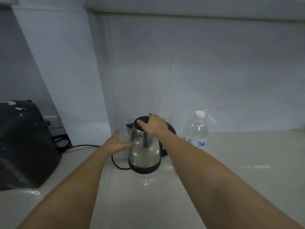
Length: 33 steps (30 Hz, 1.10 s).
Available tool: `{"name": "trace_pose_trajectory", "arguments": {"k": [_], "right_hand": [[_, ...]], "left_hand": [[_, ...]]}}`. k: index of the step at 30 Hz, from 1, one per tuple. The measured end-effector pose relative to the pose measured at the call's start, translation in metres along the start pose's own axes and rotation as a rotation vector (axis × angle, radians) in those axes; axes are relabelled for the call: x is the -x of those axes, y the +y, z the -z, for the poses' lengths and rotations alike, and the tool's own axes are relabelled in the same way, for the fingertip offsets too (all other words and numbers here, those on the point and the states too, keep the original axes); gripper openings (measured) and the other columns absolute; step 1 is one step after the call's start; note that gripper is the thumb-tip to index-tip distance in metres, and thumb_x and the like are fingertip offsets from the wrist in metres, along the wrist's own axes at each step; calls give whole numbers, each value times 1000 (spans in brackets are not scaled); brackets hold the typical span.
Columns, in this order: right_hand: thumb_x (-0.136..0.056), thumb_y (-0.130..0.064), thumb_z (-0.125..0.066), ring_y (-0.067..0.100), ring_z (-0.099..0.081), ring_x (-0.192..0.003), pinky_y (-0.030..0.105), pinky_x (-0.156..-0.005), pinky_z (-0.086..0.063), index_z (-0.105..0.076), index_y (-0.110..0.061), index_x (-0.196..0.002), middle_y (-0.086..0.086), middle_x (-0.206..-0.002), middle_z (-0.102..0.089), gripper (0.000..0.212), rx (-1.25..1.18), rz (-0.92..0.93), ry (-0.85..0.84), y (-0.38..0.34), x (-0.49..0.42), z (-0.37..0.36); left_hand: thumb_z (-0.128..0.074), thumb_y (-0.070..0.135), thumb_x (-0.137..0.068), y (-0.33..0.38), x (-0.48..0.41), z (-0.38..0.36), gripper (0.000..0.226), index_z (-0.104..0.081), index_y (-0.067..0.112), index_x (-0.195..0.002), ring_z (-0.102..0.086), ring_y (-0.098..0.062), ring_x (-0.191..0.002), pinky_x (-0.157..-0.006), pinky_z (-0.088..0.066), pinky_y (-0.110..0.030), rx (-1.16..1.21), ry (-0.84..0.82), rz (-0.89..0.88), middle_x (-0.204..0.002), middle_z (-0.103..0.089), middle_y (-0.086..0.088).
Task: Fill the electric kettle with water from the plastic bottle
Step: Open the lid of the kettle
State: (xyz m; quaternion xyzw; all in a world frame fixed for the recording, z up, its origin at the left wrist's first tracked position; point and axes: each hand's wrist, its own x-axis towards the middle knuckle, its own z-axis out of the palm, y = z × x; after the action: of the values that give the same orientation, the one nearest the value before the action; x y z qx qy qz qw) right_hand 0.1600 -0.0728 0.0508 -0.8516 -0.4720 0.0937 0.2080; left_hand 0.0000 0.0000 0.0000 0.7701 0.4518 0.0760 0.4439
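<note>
A steel electric kettle (145,152) with a black lid and black base stands upright on the pale counter, near the wall. My right hand (155,125) lies on top of it, fingers curled over the black lid (140,123). My left hand (118,143) is spread against the kettle's left side, thumb touching the steel body. To the right stands a clear plastic bottle (196,131), upright, with its white cap on and a blue-printed label; neither hand touches it.
A large black appliance (24,146) sits at the left edge of the counter (247,162). A black power cord (115,162) loops from the kettle's base towards a wall socket (54,123) behind the appliance. A tiled wall backs the counter.
</note>
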Motion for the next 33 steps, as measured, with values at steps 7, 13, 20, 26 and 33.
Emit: {"name": "trace_pose_trajectory", "arguments": {"k": [7,13,20,26,33], "right_hand": [[-89,-57,-45,34,-52,-122,48,-107,-28,-51,-9,-132,14,-129,-59,65,24,-80,174,-7,-13,-24],[-96,-44,-39,34,-51,-122,47,-109,-24,-51,-6,-133,16,-129,-60,54,59,-69,237,-7,-16,-34],[-99,-35,-36,37,-54,-118,49,-105,-29,-53,-4,-128,18,-125,-62,46,128,-60,231,-11,-15,-32],[-97,-37,-41,35,-59,-110,43,-99,-35,-57,-4,-124,15,-116,-67,45,29,-4,214,-3,-13,-23],[-98,-29,-41,34,-62,-101,40,-85,-48,-61,-1,-115,18,-108,-67,37,-450,-47,240,-5,-13,2]], "left_hand": [[-90,41,-49,-2,-36,-28,118,-16,26,-140,-31,-24,-138,-102,-34,-32,301,-21,-53,-146,-32,0],[-87,26,-60,4,-42,-47,105,-16,21,-138,-41,-17,-120,-90,-37,-29,397,-42,-68,-124,-36,5],[-87,31,-59,3,-42,-48,98,-20,22,-131,-39,-14,-113,-87,-38,-29,365,-9,-106,-119,-36,7],[-89,34,-54,-2,-45,-48,93,-22,28,-118,-45,-18,-117,-87,-40,-31,383,-23,-114,-125,-44,2],[-88,39,-54,-4,-46,-48,106,-19,26,-134,-42,-18,-118,-99,-41,-38,351,-30,-126,-128,-39,4]]}}
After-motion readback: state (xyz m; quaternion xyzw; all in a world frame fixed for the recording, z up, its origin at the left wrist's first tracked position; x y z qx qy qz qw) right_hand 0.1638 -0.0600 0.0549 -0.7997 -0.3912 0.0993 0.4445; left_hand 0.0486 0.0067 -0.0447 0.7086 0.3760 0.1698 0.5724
